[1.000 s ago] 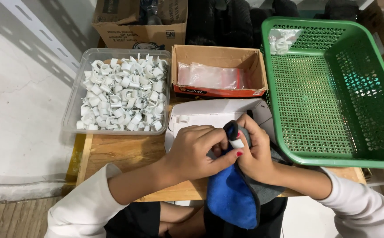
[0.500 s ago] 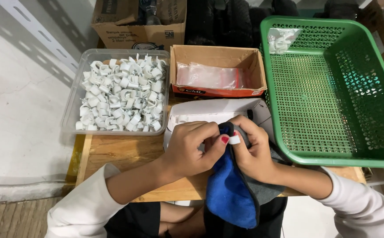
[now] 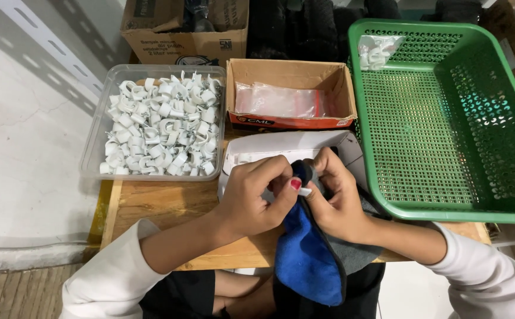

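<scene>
My left hand (image 3: 256,195) and my right hand (image 3: 337,198) meet over the front of a small wooden table (image 3: 163,204). Together they pinch a small white plastic piece (image 3: 303,191) at the top edge of a blue and grey cloth (image 3: 311,254). The cloth hangs down from my hands toward my lap. My fingers hide most of the white piece. A shallow white box (image 3: 269,150) lies just behind my hands.
A clear plastic tub (image 3: 101,127) of several white cable clips stands at the back left. An open cardboard box (image 3: 334,88) with clear zip bags sits behind the white box. A large green mesh basket (image 3: 447,212) at the right holds one bag of clips (image 3: 377,50).
Both hands have shifted slightly up and toward the white box. The dark tip that stuck up between my fingers a second ago is now tucked down behind them.
</scene>
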